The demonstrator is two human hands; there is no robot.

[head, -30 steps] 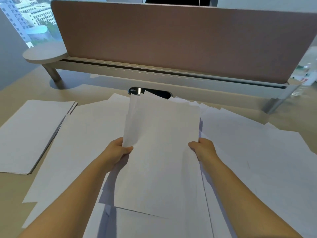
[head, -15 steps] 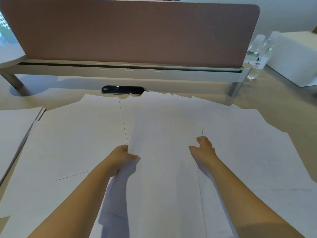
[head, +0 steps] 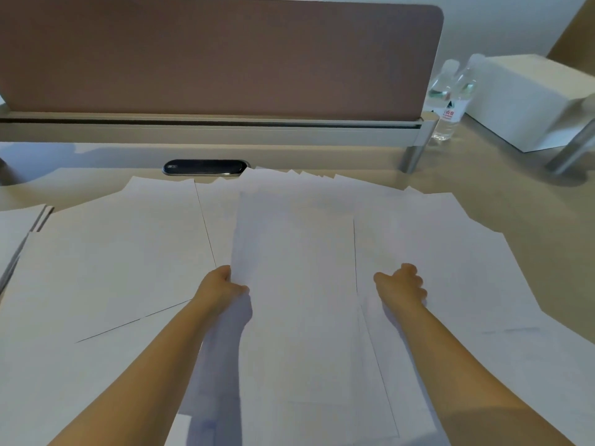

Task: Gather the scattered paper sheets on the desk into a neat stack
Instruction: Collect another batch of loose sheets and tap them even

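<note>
White paper sheets cover the desk in loose, overlapping layers. A bundle of sheets lies in the middle, pointing away from me. My left hand grips the bundle's left edge, thumb on top. My right hand is just right of the bundle's right edge, above the scattered sheets on the right; its fingers are loosely curled and I see nothing in them. More scattered sheets spread out to the left. A separate stack sits at the far left edge.
A brown divider panel on a grey rail closes off the back of the desk. A dark cable port sits just behind the sheets. Two water bottles and a white box stand at the back right.
The bundle, held up and tilted a second ago, now lies flat on the pile. My right hand has come off its right edge and shifted right. My view has turned right.
</note>
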